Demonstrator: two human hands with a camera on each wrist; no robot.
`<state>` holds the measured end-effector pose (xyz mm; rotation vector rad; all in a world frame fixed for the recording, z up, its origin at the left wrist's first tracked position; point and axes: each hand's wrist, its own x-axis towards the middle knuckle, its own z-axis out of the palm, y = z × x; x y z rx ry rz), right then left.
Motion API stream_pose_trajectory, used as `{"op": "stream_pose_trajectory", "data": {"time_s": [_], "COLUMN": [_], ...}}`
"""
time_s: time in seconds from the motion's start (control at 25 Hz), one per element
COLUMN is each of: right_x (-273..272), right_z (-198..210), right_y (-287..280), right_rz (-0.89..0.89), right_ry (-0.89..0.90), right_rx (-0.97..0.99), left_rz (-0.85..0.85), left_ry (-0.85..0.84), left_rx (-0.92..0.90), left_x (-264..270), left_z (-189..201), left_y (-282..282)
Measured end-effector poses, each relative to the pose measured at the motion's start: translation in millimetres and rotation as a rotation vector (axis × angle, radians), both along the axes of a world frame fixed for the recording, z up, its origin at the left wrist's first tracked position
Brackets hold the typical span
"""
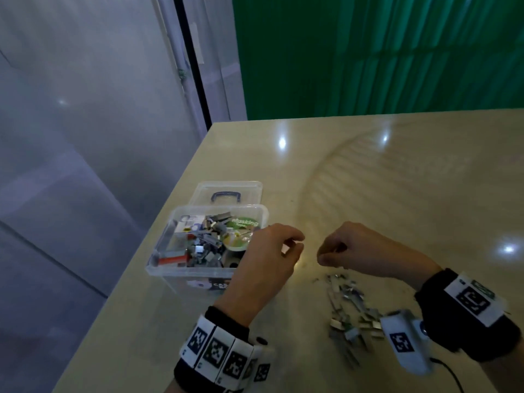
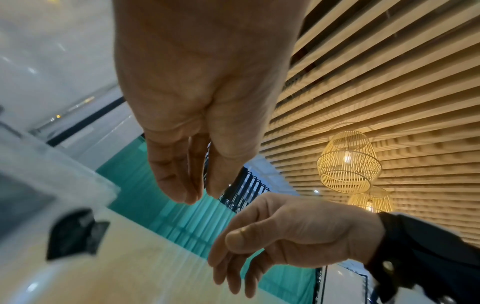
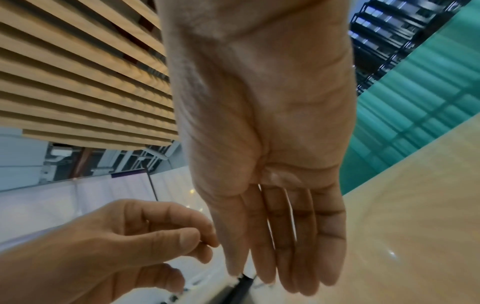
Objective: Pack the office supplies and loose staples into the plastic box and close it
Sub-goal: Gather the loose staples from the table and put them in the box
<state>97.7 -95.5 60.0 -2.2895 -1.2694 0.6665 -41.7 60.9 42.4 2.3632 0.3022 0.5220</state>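
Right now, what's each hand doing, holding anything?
Left hand: fingers loosely curled, nothing visibly held.
Right hand: fingers relaxed, empty palm, above the loose staples.

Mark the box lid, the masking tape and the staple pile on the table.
box lid (image 1: 226,191), head view, clear panel beside its dark handle.
masking tape (image 1: 246,223), head view, green label.
staple pile (image 1: 347,296), head view, middle of the heap.

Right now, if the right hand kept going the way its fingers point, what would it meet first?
Probably the left hand: the right hand points leftward at it across a small gap, with the plastic box beyond. Depth is uncertain.
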Motion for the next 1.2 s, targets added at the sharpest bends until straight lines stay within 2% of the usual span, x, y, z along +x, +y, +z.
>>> {"op": "stream_pose_trajectory", "data": {"time_s": [0.16,0.32,0.52,0.92,1.2], "right_x": [20.6,26.9,28.2,9.3,17.5], "right_z": [-44.0,-82.9,-116.9,-116.8,-122.5], "right_y": [-50.0,-66.4,-62.9,-57.0,-67.0], "right_rz": [-0.020,-0.030,-0.053,-0.122,-0.180], "right_ry": [0.003,-0.106,-0.115,-0.185,-0.102], "right_rx": [-0.197,-0.203,-0.216,-0.108,0.010], "left_rz": [-0.064,-0.035,0.028,0.146,0.110], "left_ry": [0.169,0.351,0.503,0.378,0.367], "left_rx": [-0.045,-0.020,0.033,-0.127,-0.218], "left_x": [21.4,30.5,42.8,50.1,46.7], "left_z": [-43.7,-79.7,-109.4,-120.5,-121.5], "left_y": [-53.3,-77.4,-85.3,-83.8,-79.8]}}
